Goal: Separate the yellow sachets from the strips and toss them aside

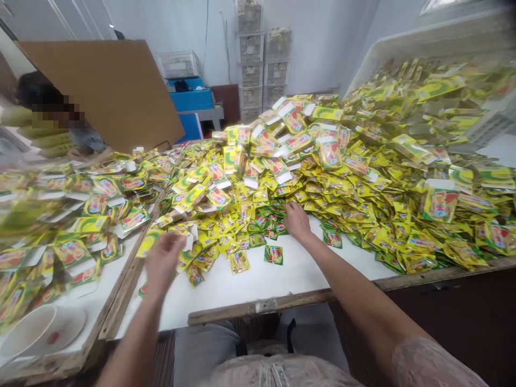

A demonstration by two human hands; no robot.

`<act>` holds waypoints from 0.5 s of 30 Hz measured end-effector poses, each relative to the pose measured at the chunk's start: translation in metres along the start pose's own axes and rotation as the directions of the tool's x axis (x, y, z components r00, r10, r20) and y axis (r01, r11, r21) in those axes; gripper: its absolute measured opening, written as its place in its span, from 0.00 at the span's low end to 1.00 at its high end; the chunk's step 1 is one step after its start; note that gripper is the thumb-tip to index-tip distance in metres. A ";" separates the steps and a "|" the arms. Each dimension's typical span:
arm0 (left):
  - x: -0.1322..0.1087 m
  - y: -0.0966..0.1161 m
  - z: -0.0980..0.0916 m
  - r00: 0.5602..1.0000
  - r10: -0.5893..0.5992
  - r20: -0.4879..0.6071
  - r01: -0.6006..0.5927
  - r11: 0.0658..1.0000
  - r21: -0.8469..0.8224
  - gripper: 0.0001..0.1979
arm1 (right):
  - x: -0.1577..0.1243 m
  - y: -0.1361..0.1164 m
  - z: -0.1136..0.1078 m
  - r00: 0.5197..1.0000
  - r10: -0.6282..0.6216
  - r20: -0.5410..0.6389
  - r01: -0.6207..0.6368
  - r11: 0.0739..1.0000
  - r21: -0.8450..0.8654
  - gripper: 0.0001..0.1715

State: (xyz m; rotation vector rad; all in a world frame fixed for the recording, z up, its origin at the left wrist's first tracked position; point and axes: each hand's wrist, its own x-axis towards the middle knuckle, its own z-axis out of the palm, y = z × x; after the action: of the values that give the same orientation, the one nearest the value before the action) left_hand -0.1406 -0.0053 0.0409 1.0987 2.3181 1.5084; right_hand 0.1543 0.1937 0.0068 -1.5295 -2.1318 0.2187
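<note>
My left hand, slightly blurred, is closed around a small yellow carton; a white flap shows by its fingertips. At the edge of the pile, my right hand has its fingers curled down among green sachets; whatever is between them is hidden. Between the hands, a loose green sachet and a yellow sachet lie flat on the white tabletop. Yellow sachets are heaped behind and to the right, with several open-flapped cartons on top.
A large white crate tips more cartons onto the heap at right. On the left table are many cartons and a white bowl. A wooden edge strip divides the tables. Another person sits beside a cardboard sheet.
</note>
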 end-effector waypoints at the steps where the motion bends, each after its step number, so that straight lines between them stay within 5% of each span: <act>1: -0.018 0.001 0.016 0.986 -0.038 0.160 0.032 0.999 0.039 0.17 | 0.002 0.000 0.001 1.000 -0.007 0.010 0.007 1.000 0.009 0.19; 4: -0.057 0.008 0.051 0.927 -0.119 0.355 -0.004 0.945 0.327 0.16 | -0.005 0.000 -0.001 0.998 -0.054 0.023 0.054 0.998 0.025 0.16; 8: -0.074 0.019 0.082 0.915 -0.119 0.386 -0.156 0.778 0.609 0.21 | -0.042 0.000 -0.005 0.999 0.039 -0.029 -0.031 0.966 0.255 0.14; 12: -0.076 0.018 0.104 0.900 -0.075 0.428 -0.219 0.773 0.596 0.17 | -0.084 0.001 0.002 0.958 0.126 0.258 -0.254 0.792 0.556 0.19; 15: -0.078 0.012 0.110 0.895 -0.101 0.434 -0.125 0.877 0.464 0.10 | -0.100 -0.004 0.009 0.936 0.172 0.306 -0.308 0.821 0.481 0.20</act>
State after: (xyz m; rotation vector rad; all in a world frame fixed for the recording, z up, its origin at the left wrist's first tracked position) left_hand -0.0240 0.0260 -0.0203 1.3918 2.3834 0.5698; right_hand 0.1704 0.1017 -0.0294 -1.4814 -1.8210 1.0468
